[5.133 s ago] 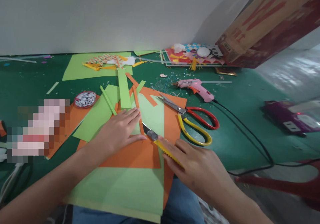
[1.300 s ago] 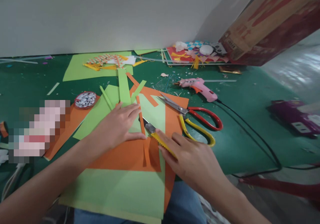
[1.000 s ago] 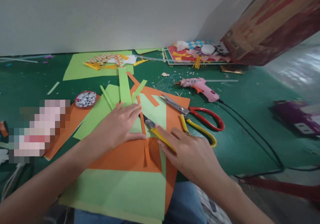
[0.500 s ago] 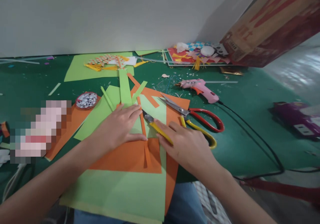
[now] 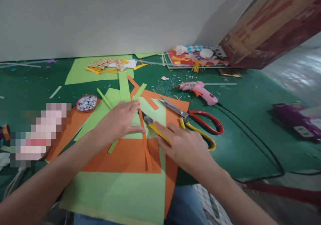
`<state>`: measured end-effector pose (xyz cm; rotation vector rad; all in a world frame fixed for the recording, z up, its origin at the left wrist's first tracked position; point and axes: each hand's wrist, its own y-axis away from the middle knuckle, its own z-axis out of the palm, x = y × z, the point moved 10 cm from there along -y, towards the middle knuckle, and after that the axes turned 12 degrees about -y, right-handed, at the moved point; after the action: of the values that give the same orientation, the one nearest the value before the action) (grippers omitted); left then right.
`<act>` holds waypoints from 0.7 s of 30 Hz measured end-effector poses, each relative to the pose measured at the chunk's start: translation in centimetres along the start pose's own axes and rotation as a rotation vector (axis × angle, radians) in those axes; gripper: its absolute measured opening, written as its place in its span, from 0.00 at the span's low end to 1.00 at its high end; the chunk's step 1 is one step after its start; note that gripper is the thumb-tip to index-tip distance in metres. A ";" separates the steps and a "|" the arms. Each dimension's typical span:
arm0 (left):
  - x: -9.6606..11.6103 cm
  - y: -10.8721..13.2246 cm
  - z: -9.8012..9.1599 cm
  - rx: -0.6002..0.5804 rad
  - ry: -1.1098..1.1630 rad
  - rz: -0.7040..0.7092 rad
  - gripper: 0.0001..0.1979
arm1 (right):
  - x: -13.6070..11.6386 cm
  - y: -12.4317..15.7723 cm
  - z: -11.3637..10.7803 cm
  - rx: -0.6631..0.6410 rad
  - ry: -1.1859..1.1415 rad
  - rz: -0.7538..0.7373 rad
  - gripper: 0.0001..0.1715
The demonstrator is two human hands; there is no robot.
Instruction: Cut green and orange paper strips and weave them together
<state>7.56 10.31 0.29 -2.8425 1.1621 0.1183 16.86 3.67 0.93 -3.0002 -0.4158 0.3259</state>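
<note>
My left hand [image 5: 117,123] lies flat with fingers stretched out on a light green sheet and the orange paper [image 5: 125,156] beneath it. My right hand [image 5: 187,148] grips a yellow utility knife [image 5: 153,128], its blade touching the paper beside a narrow orange strip [image 5: 145,144] cut from the sheet. A large light green sheet [image 5: 117,193] lies under the orange one, reaching over my lap.
Red and yellow scissors [image 5: 198,124] lie just right of my right hand. A pink glue gun [image 5: 199,91] with a black cord sits beyond them. A round tin of googly eyes [image 5: 86,102], loose green strips [image 5: 124,86], woven paper crafts [image 5: 107,64] and a cardboard box [image 5: 271,24] stand around.
My right hand slid the knife away from me along the orange sheet, leaving a long cut strip. The left hand stayed pressed on the paper.
</note>
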 end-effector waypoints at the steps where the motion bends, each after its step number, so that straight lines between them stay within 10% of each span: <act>1: 0.0 0.0 0.0 -0.001 0.003 -0.001 0.36 | 0.1 -0.1 0.0 -0.008 0.001 0.007 0.22; 21: 0.0 0.0 0.3 -0.025 0.014 -0.001 0.40 | 0.7 -2.8 0.3 -0.039 0.083 0.027 0.24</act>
<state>7.55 10.30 -0.05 -2.8702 1.1696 0.1133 16.73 6.59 0.84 -3.0471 -0.3789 0.1971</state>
